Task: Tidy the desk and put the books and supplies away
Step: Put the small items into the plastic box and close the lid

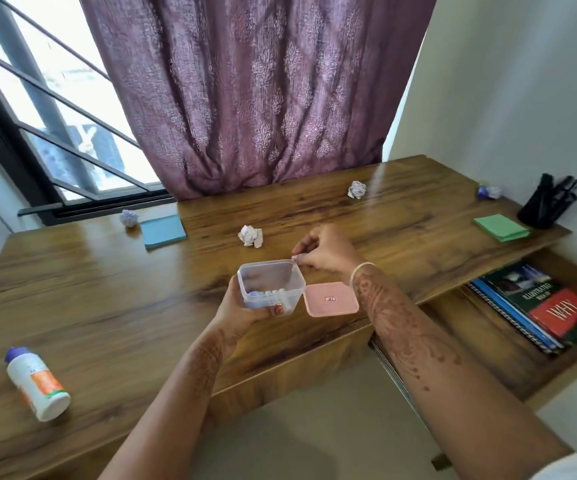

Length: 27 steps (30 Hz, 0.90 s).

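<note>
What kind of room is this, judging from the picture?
Probably a home study corner: a wooden desk by a curtained window, sticky note pads, a pen holder, and books on a lower shelf.

My wooden desk, pink lid at centre, bottle at eight o'clock, green notes at two, blue notes at eleven.

Wooden desk set against a barred window admitting bright daylight, partly covered by a patterned mauve curtain. Pale walls enclose the corner; a lower wooden shelf adjoins at right, above a light floor.
</note>
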### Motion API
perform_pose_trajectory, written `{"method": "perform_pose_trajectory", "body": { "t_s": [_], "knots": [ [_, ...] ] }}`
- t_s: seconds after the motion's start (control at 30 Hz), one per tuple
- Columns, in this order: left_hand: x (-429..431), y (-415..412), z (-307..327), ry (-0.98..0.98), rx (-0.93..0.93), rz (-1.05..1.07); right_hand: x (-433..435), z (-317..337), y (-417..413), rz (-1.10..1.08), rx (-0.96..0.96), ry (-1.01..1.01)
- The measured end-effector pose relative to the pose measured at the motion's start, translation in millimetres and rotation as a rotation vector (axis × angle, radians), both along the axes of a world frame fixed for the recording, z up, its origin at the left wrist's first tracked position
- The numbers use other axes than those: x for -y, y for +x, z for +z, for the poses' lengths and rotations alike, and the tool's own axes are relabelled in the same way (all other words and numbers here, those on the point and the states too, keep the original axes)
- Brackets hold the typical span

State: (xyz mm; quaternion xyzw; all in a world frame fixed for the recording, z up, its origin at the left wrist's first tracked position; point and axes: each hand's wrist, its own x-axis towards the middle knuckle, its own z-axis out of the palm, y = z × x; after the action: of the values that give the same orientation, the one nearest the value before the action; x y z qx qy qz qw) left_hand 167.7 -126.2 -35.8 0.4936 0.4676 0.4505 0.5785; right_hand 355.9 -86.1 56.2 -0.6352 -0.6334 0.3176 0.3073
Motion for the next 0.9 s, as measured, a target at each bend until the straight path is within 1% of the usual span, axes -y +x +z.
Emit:
{"method": "perform_pose_trajectory", "body": {
  "t_s": [0.03, 0.1, 0.17, 0.3, 0.37, 0.53, 0.6, 0.67, 0.7, 0.77, 0.83, 0.87, 0.9],
  "knots": [
    [0.6, 1.0, -1.7, -0.004, -0.009, 0.009, -3.2, -6.8, 11.8, -0.024, 0.026, 0.036],
    [2.7, 4.0, -3.7, -0.013, -0.029, 0.028, -7.8, -22.8, 32.0, 0.003, 0.071, 0.052],
    [5.9, 6.7, -4.6, -0.004, -0.047, 0.039, -7.4, -40.7, 47.1, 0.093, 0.109, -0.021],
    [13.3, 10.7, -8.4, 0.003, -0.09, 0.053, -0.5, -66.4, 67.6, 0.285, 0.389, -0.19],
    [18.9, 11.1, -9.7, 0.012, -0.105, 0.068, 2.4, -76.6, 73.5, 0.343, 0.439, -0.225],
    [30.7, 10.8, -10.7, -0.031, -0.065, 0.114, 3.1, -85.8, 81.9, 0.402, 0.577, -0.137],
    [33.7, 10.9, -11.1, -0.048, -0.061, 0.108, 3.4, -85.6, 83.9, 0.387, 0.6, -0.084],
    [34.7, 11.2, -12.1, -0.074, -0.048, 0.098, 4.4, -85.2, 85.0, 0.306, 0.546, -0.035],
    [34.2, 11.2, -12.7, -0.087, -0.043, 0.094, 5.0, -82.8, 84.6, 0.247, 0.457, -0.017],
    [31.8, 10.2, -14.6, -0.113, -0.037, 0.075, 4.7, -72.5, 80.6, 0.144, 0.162, 0.002],
    [28.5, 9.4, -16.3, -0.128, -0.044, 0.046, 2.9, -56.6, 72.8, 0.147, -0.134, -0.036],
    [27.1, 9.2, -16.6, -0.128, -0.055, 0.034, 2.4, -48.4, 67.8, 0.189, -0.223, -0.056],
    [25.7, 9.4, -16.5, -0.125, -0.064, 0.023, 2.0, -41.8, 62.7, 0.249, -0.257, -0.069]
  ]
}}
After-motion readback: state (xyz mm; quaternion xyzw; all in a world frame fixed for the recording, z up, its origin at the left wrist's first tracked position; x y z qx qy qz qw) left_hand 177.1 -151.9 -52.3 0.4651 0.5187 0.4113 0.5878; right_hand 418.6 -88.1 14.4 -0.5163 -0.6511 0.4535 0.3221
